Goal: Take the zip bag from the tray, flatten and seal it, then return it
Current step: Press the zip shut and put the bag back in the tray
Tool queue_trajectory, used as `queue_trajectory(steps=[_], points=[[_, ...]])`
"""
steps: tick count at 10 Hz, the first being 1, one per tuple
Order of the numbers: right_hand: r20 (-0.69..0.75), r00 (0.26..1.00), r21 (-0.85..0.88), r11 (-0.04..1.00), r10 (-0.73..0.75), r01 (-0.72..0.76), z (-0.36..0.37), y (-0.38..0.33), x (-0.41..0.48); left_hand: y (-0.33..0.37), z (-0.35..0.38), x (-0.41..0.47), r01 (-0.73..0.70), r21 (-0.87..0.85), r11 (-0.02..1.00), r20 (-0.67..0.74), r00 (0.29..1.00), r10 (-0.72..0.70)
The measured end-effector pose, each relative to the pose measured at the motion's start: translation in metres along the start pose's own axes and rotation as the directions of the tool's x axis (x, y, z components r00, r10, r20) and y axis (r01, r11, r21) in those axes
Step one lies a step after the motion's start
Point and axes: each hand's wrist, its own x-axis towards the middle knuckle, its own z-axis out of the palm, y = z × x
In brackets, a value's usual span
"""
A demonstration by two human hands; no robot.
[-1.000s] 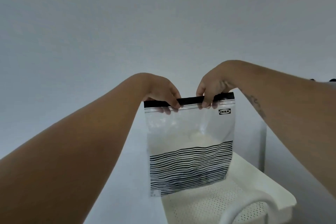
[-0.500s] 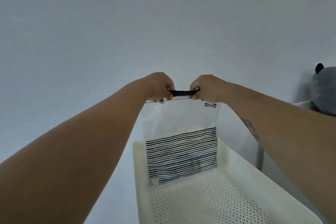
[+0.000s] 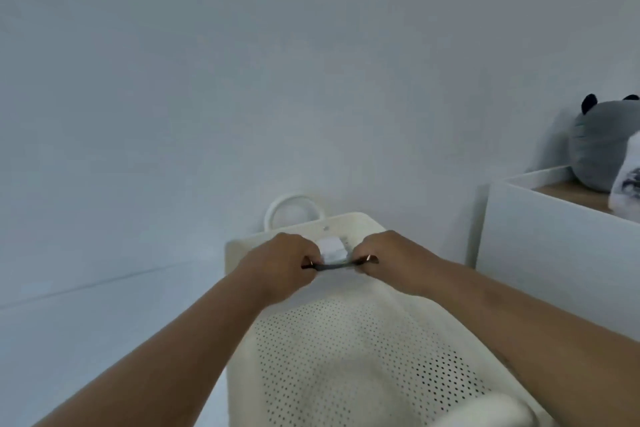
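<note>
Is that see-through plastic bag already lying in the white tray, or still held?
Held: both the left hand and right hand pinch the clear zip bag's black strip over the perforated white tray. Whether its bottom touches: cannot tell.

Both hands' grip sits over the tray's (image 3: 360, 350) far end. Nearer than the grip, the perforated floor lies open. Beyond it stands a round handle (image 3: 294, 211); to its right, a white cabinet (image 3: 554, 253) blocks passage.
</note>
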Motion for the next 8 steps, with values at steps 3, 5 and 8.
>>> queue_trajectory(steps=[3, 5, 8], points=[[0.227, 0.974, -0.021, 1.000, -0.016, 0.022, 0.039, 0.012, -0.057, 0.014, 0.069, -0.046, 0.037, -0.052, 0.998, 0.100, 0.995, -0.031], [0.263, 0.964, -0.008, 0.999, -0.034, 0.037, 0.043, 0.022, -0.069, 0.027, 0.076, -0.056, 0.054, 0.035, 0.998, 0.149, 0.987, -0.059], [0.119, 0.977, 0.127, 0.973, 0.180, -0.195, 0.039, 0.029, -0.068, 0.038, 0.067, -0.059, 0.117, 0.032, 0.993, 0.181, 0.976, -0.121]])
